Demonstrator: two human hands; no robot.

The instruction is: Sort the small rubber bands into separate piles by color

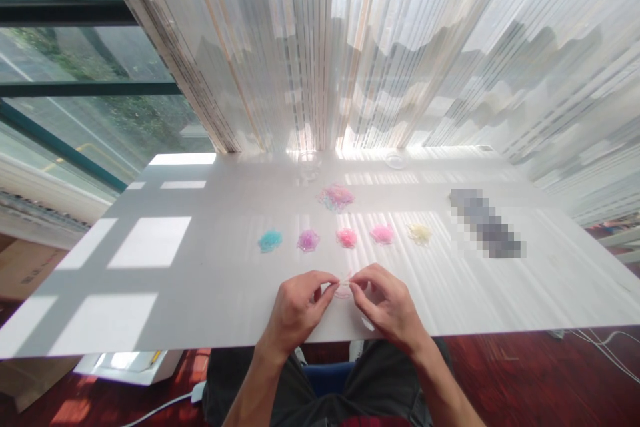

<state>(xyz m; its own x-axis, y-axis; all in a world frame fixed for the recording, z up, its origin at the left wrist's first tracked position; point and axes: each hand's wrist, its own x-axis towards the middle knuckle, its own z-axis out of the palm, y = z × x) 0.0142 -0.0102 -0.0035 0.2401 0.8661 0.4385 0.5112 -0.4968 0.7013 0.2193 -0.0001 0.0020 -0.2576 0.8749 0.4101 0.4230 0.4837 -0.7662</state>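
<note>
Near the front edge of the white table, my left hand [306, 300] and my right hand [384, 300] face each other with thumbs and forefingers pinched. Between the fingertips runs a thin pale elastic band [345, 282]. Right under it lies a small pinkish loop [343, 292], partly hidden by my fingers. Beyond my hands, little heaps that look like tiny rubber bands form a row: teal [271, 240], purple [309, 240], coral red [347, 237], pink [383, 233] and pale yellow [419, 233]. Farther back sits a mixed-colour heap [337, 197].
A clear round container [309, 165] stands at the back of the table [220, 293], with a clear shallow dish or lid [395, 159] to its right. A blurred-out dark long object [486, 223] lies at the right. Sheer curtains [320, 47] hang behind; a cardboard box [30, 270] is at the left.
</note>
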